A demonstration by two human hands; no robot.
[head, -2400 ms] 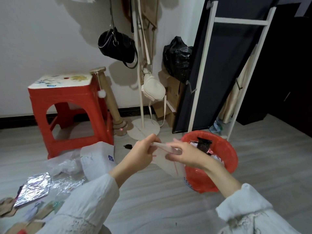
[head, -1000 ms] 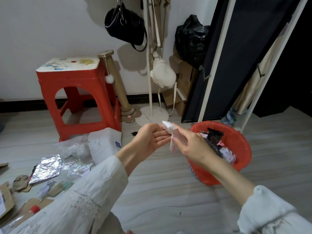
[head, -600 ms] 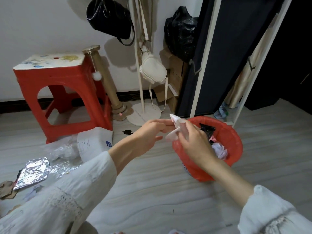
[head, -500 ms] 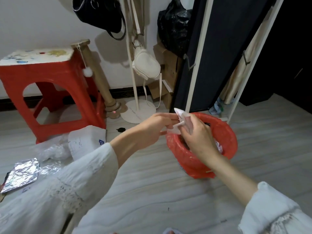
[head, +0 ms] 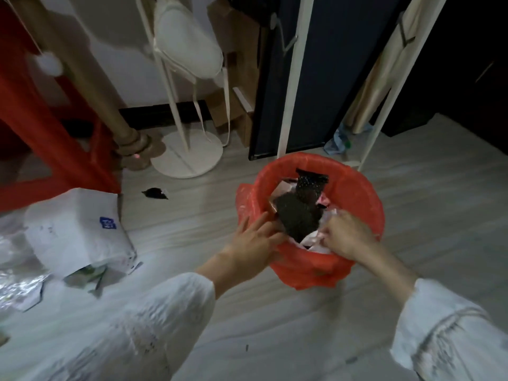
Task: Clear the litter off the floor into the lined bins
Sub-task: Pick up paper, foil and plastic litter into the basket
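Note:
A bin with a red liner (head: 360, 193) stands on the floor in front of me, holding black packets (head: 299, 218) and pale wrappers. My left hand (head: 251, 244) reaches to the bin's near-left rim, its fingers straight against the liner. My right hand (head: 345, 235) is over the bin's near edge. Its fingers are curled on a folded white wrapper (head: 310, 241) that lies down inside the bin. The view is blurred by motion.
A white mailer bag (head: 77, 232) and crumpled foil (head: 16, 287) lie on the floor at the left, with a small black scrap (head: 155, 193) beyond. Behind stand a red stool (head: 55, 138), a coat stand base (head: 187, 155) and a white-framed mirror (head: 288, 78).
Both hands dropped from chest height, where they folded the white wrapper, down to the bin. The wrapper is now inside the bin, and my left hand has let go of it.

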